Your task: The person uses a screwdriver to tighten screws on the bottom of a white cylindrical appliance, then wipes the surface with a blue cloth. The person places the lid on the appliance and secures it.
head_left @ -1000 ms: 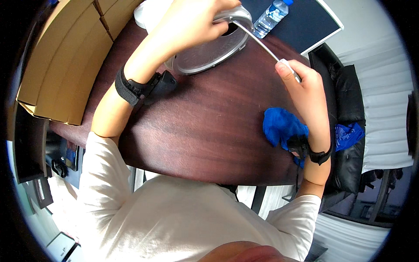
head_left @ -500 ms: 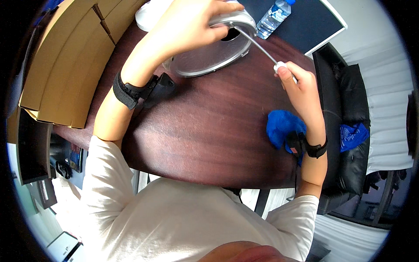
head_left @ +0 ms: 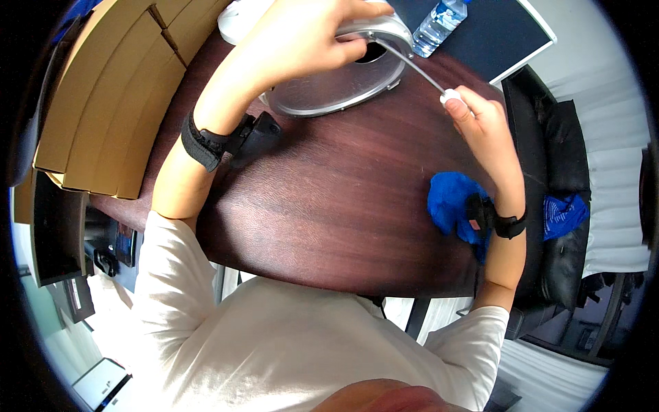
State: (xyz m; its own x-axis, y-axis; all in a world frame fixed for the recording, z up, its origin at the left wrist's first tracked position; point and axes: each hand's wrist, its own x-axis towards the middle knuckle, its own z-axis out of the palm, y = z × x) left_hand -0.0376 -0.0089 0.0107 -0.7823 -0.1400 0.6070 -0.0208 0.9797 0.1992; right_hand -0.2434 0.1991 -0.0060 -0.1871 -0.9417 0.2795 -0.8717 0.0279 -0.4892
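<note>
My left hand (head_left: 312, 38) is closed on the rim of a silvery round appliance part (head_left: 391, 29) at the top of the view. Below that rim, a wide disc-like section (head_left: 322, 93) with a bright edge rests tilted at the far side of the table, and a dark opening shows in it. In my right hand (head_left: 484, 134) is a screwdriver (head_left: 419, 69), its white handle end gripped between thumb and fingers. Its thin metal shaft points up and left, and the tip meets the silvery rim beside my left fingers. What the tip touches is too small to tell.
A blue cloth (head_left: 449, 202) lies on the dark wooden table (head_left: 329, 199) under my right wrist. A water bottle (head_left: 439, 27) stands behind the part. Cardboard boxes (head_left: 103, 117) line the left side. At the right is a black sofa (head_left: 563, 151) with another blue cloth (head_left: 564, 214).
The whole view has shifted a little, so most things appear slightly farther right. Both hands keep their holds, and the screwdriver tip stays at the rim.
</note>
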